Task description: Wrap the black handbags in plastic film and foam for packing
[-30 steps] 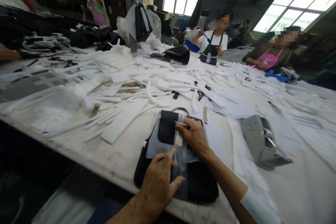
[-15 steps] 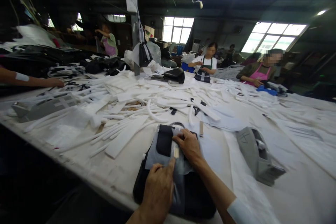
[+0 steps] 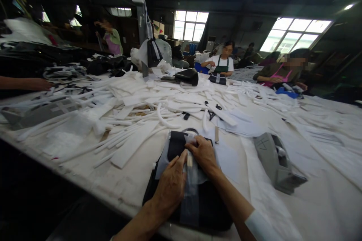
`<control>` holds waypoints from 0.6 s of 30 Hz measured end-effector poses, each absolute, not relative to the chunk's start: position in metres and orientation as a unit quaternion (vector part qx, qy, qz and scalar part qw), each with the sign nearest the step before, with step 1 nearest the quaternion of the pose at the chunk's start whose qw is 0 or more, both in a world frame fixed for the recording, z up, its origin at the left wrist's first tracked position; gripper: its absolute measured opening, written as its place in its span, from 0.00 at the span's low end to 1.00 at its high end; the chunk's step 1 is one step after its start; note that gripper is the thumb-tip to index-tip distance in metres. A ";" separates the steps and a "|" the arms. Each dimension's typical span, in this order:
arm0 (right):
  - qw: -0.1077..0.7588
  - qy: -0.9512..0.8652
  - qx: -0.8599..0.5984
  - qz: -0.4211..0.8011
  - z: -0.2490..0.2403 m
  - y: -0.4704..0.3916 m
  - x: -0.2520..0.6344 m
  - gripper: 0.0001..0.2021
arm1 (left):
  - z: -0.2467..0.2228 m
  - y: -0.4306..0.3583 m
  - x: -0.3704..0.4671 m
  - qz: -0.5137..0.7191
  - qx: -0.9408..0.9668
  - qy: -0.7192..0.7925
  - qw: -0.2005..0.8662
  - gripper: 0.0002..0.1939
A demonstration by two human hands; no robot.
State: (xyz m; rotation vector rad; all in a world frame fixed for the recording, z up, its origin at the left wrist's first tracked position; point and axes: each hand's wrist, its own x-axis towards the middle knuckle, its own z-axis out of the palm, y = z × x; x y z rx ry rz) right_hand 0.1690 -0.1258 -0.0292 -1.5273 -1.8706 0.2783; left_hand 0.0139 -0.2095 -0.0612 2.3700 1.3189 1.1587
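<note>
A black bag [image 3: 210,205] lies on the table before me, partly covered by a thin white sheet [image 3: 162,165]. A clear plastic strip [image 3: 190,196] runs down its middle, with a small pale tag [image 3: 189,160] near the top. My left hand [image 3: 172,180] lies along the strip's left side, its fingers stretched forward and the tips close to my right hand. My right hand [image 3: 202,152] is closed at the upper end of the strip, just below the bag's dark handle [image 3: 190,131]. Its fingers pinch the film there; the fingertips are partly hidden.
A grey tape dispenser [image 3: 275,162] stands to the right, another dispenser [image 3: 36,111] at the left. White foam strips and tubes [image 3: 135,139] cover the middle of the table. A post [image 3: 143,37] rises behind them. Co-workers [image 3: 222,64] stand across the table; another person's arm [image 3: 25,83] reaches in at left.
My left hand has slid up along the strip toward my right hand, its pointing finger now beside the other fingers. My right hand stays almost in place. The view has tilted slightly down.
</note>
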 end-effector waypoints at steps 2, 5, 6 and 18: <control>0.362 -0.717 -0.584 0.120 -0.029 -0.126 0.169 0.11 | -0.063 -0.211 0.014 0.391 0.803 0.440 0.094 0.33; 0.392 -0.710 -0.565 0.150 -0.025 -0.127 0.169 0.11 | -0.064 -0.213 0.013 0.377 0.816 0.432 0.072 0.33; 0.403 -0.709 -0.555 0.164 -0.023 -0.128 0.170 0.11 | -0.064 -0.213 0.013 0.370 0.824 0.426 0.057 0.33; 0.287 -0.641 -0.318 0.636 0.052 -0.251 0.229 0.23 | -0.063 -0.210 0.010 0.376 0.847 0.371 0.051 0.27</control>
